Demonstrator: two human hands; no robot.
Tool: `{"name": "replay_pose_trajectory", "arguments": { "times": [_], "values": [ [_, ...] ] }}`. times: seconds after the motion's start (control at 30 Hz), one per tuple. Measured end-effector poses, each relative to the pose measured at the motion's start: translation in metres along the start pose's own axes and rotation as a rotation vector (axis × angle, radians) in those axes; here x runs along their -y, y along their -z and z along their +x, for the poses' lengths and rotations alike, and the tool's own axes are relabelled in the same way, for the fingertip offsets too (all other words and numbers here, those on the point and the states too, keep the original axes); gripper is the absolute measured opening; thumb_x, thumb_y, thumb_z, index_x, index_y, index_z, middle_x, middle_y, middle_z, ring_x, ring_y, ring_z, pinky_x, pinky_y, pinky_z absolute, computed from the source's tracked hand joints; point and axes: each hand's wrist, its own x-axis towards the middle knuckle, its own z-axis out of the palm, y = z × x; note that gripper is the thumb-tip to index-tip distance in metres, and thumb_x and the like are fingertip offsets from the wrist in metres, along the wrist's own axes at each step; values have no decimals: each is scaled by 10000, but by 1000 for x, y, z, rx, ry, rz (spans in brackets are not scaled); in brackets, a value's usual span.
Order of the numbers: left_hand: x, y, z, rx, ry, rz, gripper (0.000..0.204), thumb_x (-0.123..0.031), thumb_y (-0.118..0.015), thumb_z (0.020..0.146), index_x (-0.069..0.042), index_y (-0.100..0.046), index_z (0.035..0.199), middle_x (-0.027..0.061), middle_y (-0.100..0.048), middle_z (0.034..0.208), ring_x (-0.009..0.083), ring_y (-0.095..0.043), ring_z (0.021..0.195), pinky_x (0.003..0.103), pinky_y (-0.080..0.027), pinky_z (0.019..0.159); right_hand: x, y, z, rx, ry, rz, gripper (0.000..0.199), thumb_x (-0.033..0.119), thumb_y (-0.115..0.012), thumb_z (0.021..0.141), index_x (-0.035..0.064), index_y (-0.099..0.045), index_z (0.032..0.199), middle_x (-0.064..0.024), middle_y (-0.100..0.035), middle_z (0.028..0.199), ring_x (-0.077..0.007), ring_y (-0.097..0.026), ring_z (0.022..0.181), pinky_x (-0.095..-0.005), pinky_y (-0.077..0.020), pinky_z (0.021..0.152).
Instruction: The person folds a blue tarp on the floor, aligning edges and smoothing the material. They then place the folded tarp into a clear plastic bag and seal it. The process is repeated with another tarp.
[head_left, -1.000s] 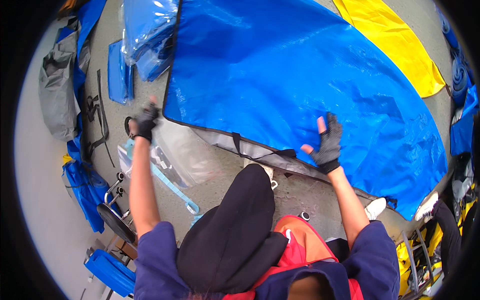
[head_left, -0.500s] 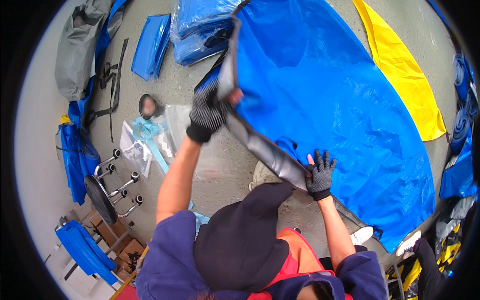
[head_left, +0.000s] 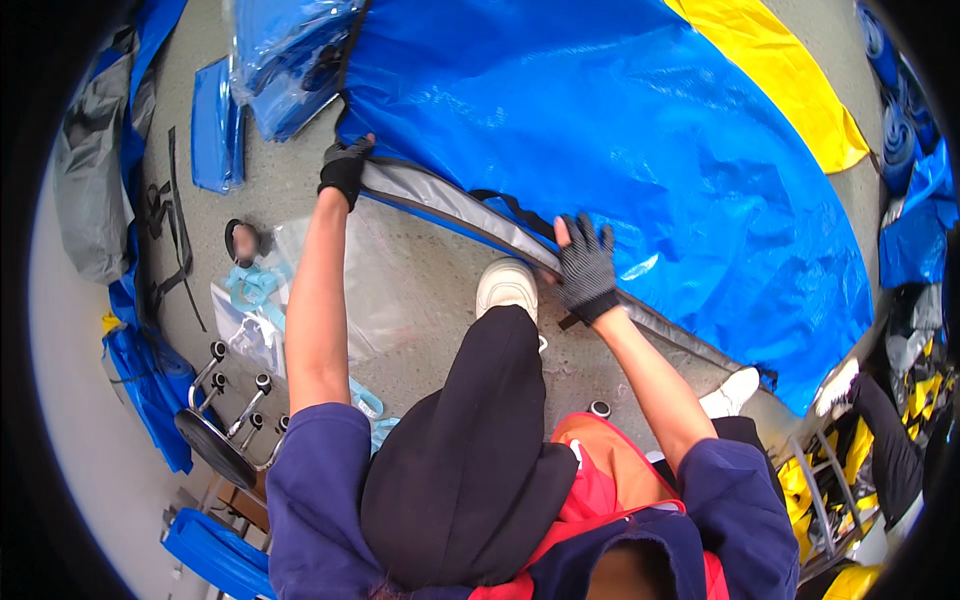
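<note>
From my end, the blue sheet (head_left: 620,130) lies spread on the floor (head_left: 430,345) ahead of the wearer, its near edge turned so that a grey underside (head_left: 435,193) shows. My left hand (head_left: 346,168), in a dark glove, is closed on that edge near the sheet's left corner, fingers curled over it. My right hand (head_left: 588,262) rests palm down farther along the same edge, fingers loosely spread; I can't tell whether anything is pinched under it. A black strap (head_left: 515,215) lies on the sheet between the two hands. One white shoe (head_left: 508,285) stands just beside the edge. A clear plastic sheet (head_left: 375,300) lies left of the shoe, and wrapped blue bundles (head_left: 290,70) sit beyond my left hand. A yellow sheet (head_left: 770,70) borders the far right side, with blue rolls (head_left: 897,145) past it.
</note>
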Motion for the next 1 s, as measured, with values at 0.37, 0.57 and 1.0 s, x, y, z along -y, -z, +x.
{"name": "replay_pose_trajectory", "arguments": {
  "times": [0.37,0.57,1.0],
  "values": [
    [41,45,-5,13,-511,369,504,-260,-736,800,-24,-553,1207,99,-621,1115,214,-580,992,342,-456,859,30,-40,11,-182,19,34,542,200,-614,760,185,-506,1291,-76,-483,1351,-315,-423,1271,-683,-195,1011],
    [-48,-3,-32,164,-523,67,575,-322,-729,816,9,-527,1240,111,-627,1119,225,-591,969,313,-455,877,-13,-45,-12,-278,-49,-14,529,71,-563,774,161,-492,1291,-89,-509,1327,-316,-465,1234,-657,-240,1008],
    [35,39,38,-77,-587,471,738,-402,-686,811,16,-404,1350,210,-487,1318,336,-481,1192,406,-377,1008,-6,-38,-11,-447,-149,38,521,87,-605,746,225,-562,1246,-92,-527,1273,-302,-464,1215,-659,-225,1005]
  ]
}}
